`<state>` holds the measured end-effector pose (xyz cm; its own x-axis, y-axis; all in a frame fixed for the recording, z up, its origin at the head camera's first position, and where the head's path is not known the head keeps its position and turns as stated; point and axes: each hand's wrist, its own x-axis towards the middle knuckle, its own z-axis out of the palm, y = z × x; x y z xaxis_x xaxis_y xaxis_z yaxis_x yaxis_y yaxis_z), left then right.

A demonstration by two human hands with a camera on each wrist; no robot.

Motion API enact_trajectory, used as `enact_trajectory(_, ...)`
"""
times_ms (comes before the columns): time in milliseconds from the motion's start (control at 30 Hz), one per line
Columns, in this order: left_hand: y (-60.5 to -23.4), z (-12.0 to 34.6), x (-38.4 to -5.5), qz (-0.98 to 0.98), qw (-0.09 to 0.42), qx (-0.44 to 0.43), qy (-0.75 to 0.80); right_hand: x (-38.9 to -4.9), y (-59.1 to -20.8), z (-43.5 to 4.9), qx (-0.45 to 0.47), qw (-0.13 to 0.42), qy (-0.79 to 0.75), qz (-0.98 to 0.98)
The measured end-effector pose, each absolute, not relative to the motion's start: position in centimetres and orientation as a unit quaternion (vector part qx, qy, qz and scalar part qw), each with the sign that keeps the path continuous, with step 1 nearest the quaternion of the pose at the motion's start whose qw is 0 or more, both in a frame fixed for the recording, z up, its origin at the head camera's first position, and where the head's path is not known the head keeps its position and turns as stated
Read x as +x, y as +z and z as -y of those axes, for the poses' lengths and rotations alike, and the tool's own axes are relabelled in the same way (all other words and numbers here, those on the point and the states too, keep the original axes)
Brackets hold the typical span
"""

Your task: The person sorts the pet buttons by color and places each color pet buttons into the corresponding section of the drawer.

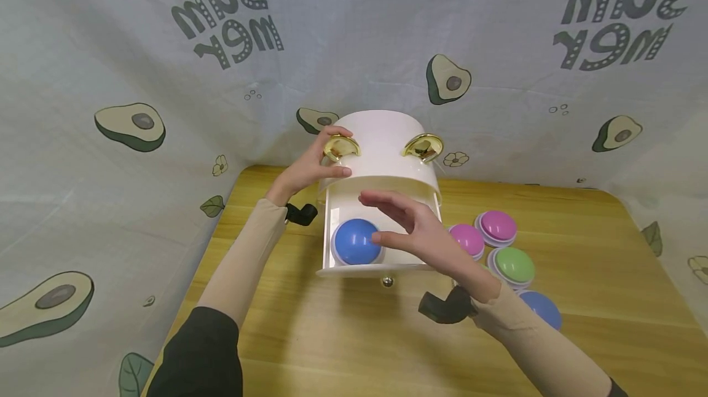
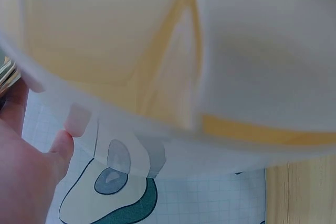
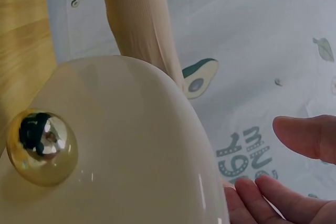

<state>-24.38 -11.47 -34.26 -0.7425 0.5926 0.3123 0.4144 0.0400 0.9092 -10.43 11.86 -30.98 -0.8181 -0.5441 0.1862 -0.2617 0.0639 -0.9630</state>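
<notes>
A white storage box (image 1: 381,129) with gold ear-shaped ornaments stands at the back of the table, its drawer (image 1: 326,231) pulled out. My left hand (image 1: 306,169) grips the box's upper left side around one gold ear (image 1: 341,148); its thumb lies against the wall in the left wrist view. Inside the drawer, at the front left, sits a blue domed button (image 1: 356,241) on a white base. Over the drawer hovers my right hand (image 1: 415,225), thumb and fingers spread apart and holding nothing. Its thumb tip overlaps the blue dome in the head view.
Right of the box lie two pink domed buttons (image 1: 498,225), a green one (image 1: 514,264) and another blue one (image 1: 541,309), partly behind my right forearm. A round gold knob (image 3: 43,147) sticks out from the drawer front. A printed cloth (image 1: 376,28) hangs behind the table.
</notes>
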Motion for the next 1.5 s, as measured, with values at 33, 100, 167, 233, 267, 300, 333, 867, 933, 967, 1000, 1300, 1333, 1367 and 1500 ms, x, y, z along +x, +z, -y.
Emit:
enact_trajectory(33, -34.3, 11.5, -24.4, -0.718, 0.074, 0.350, 0.596, -10.4, -31.0, -12.1, -0.280, 0.109, -0.628, -0.718)
enact_trajectory(100, -34.3, 11.5, -24.4, -0.720, 0.075, 0.348, 0.595, -10.2, -30.9, -12.6, -0.277, 0.105, -0.635, -0.714)
enact_trajectory(167, -34.3, 11.5, -24.3, -0.720, 0.077, 0.345, 0.597, -10.0, -30.8, -13.2, -0.273, 0.102, -0.641, -0.710)
enact_trajectory(233, -34.3, 11.4, -24.3, -0.720, 0.078, 0.343, 0.599, -9.8, -30.7, -13.9, -0.270, 0.099, -0.643, -0.710)
enact_trajectory(267, -34.3, 11.4, -24.3, -0.718, 0.080, 0.342, 0.601, -9.7, -30.6, -14.2, -0.268, 0.097, -0.644, -0.710)
enact_trajectory(300, -34.3, 11.4, -24.3, -0.717, 0.081, 0.341, 0.602, -9.6, -30.5, -14.5, -0.267, 0.092, -0.646, -0.709)
enact_trajectory(333, -34.3, 11.4, -24.3, -0.715, 0.082, 0.341, 0.604, -9.4, -30.4, -14.8, -0.267, 0.085, -0.647, -0.709)
enact_trajectory(867, -34.3, 11.4, -24.3, -0.713, 0.077, 0.342, 0.607, -7.9, -31.6, -20.3, -0.250, 0.024, -0.680, -0.689)
enact_trajectory(933, -34.3, 11.4, -24.2, -0.712, 0.080, 0.343, 0.608, -7.7, -31.8, -21.1, -0.245, 0.021, -0.685, -0.686)
enact_trajectory(967, -34.3, 11.4, -24.2, -0.711, 0.081, 0.343, 0.609, -7.5, -31.9, -21.4, -0.242, 0.018, -0.685, -0.687)
enact_trajectory(1000, -34.3, 11.4, -24.2, -0.710, 0.082, 0.342, 0.609, -7.4, -32.0, -21.8, -0.238, 0.014, -0.686, -0.687)
enact_trajectory(1300, -34.5, 11.4, -24.3, -0.697, 0.090, 0.350, 0.619, -6.1, -33.1, -25.0, -0.199, -0.007, -0.701, -0.685)
enact_trajectory(1333, -34.5, 11.4, -24.4, -0.698, 0.089, 0.351, 0.618, -5.9, -33.1, -25.3, -0.200, -0.010, -0.702, -0.684)
enact_trajectory(1367, -34.5, 11.4, -24.4, -0.697, 0.089, 0.351, 0.619, -5.8, -33.2, -25.7, -0.201, -0.012, -0.703, -0.682)
enact_trajectory(1500, -34.5, 11.4, -24.4, -0.696, 0.088, 0.353, 0.619, -5.3, -33.4, -27.0, -0.194, -0.021, -0.704, -0.683)
